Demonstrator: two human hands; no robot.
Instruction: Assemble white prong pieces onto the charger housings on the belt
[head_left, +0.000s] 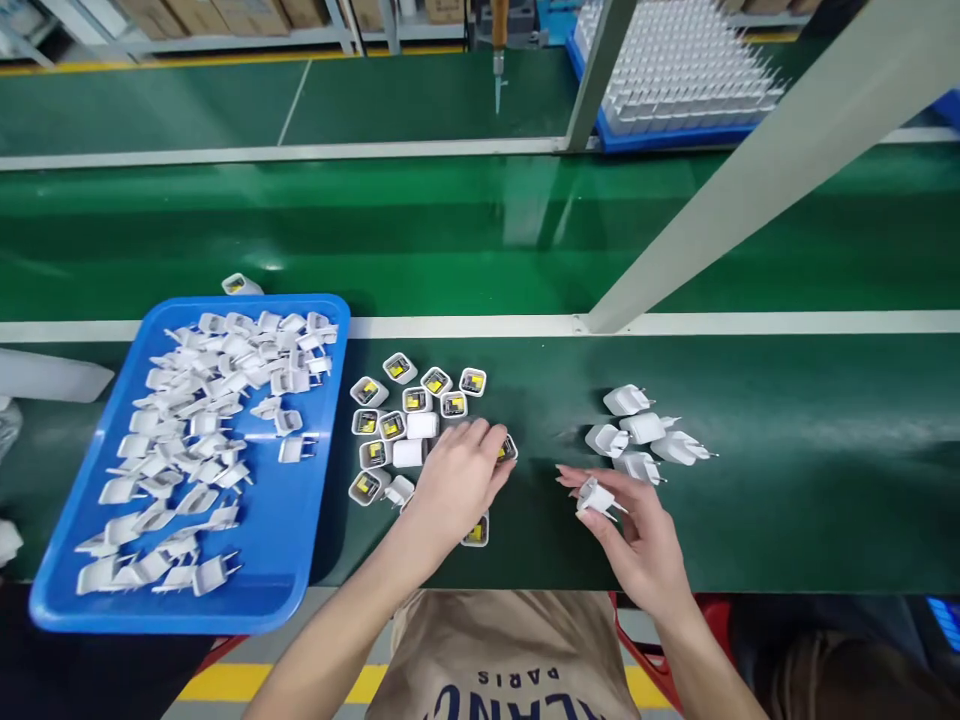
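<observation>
My right hand (637,535) pinches a white plug-in charger (596,497) between thumb and fingers, its pins pointing to the lower right. My left hand (465,475) bends over a group of open white charger housings (399,367) with yellow parts inside. Between its thumb and forefinger shows one such housing (508,448), partly covered by the fingers. Another housing (476,530) lies just below that hand. Beyond my right hand, several white chargers with pins (628,400) rest on the dark green table.
To the left, a blue tray (300,540) carries many white pinned plug pieces. One housing (241,285) lies past the tray on the green belt (420,240). A slanted pale post (697,200) rises at right. A blue tray of upright pinned pieces (675,140) stands across the belt.
</observation>
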